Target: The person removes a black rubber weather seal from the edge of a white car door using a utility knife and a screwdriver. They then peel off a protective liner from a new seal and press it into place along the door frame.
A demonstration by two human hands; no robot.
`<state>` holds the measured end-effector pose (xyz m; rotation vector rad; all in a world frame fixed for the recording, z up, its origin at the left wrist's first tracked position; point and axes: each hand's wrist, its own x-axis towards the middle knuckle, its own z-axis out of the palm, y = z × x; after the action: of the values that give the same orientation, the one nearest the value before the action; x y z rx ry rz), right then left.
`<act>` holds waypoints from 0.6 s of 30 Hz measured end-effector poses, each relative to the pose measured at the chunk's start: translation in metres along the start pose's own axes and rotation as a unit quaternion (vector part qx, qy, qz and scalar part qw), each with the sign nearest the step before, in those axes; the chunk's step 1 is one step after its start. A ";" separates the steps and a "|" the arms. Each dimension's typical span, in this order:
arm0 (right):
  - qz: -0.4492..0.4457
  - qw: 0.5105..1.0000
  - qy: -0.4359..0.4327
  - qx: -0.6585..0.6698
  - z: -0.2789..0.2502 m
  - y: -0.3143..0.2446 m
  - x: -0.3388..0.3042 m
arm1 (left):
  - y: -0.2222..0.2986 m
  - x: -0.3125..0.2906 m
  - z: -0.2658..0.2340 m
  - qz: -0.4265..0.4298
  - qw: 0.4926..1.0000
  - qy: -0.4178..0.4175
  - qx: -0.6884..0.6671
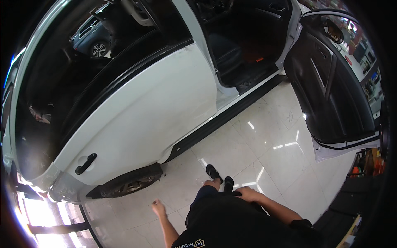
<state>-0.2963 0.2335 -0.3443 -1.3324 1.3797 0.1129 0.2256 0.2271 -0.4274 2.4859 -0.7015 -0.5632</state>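
Observation:
My left hand hangs low beside my body, fingers curled in. Whether anything is inside it is hidden. It is apart from the white car, nearest to the rear wheel. At my waist, my right hand rests against my dark clothing; its fingertips are lost there, so its grip is unclear. In front of me is the car's closed white rear door with a black handle. To its right, the front door stands wide open, showing its dark inner panel.
A black sill step runs along the car's lower edge. Inside the front opening is a dark seat with a small orange item. The glossy tiled floor reflects lights. Dark shelving with orange items stands at right.

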 end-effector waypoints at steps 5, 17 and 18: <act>0.032 0.994 0.010 -0.105 -0.077 -0.019 0.043 | 0.151 -0.002 0.063 0.252 0.955 -0.115 -0.107; -0.328 0.846 0.343 0.243 -0.337 -0.201 0.113 | 0.505 -0.053 0.000 0.411 0.868 -0.142 -0.240; -0.336 0.840 0.351 0.240 -0.354 -0.200 0.123 | 0.516 -0.062 0.005 0.436 0.843 -0.181 -0.258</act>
<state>-0.3334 -0.1621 -0.1950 -1.3859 1.2895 -1.2327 -0.0151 -0.1245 -0.1293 1.3497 -1.4728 -0.7256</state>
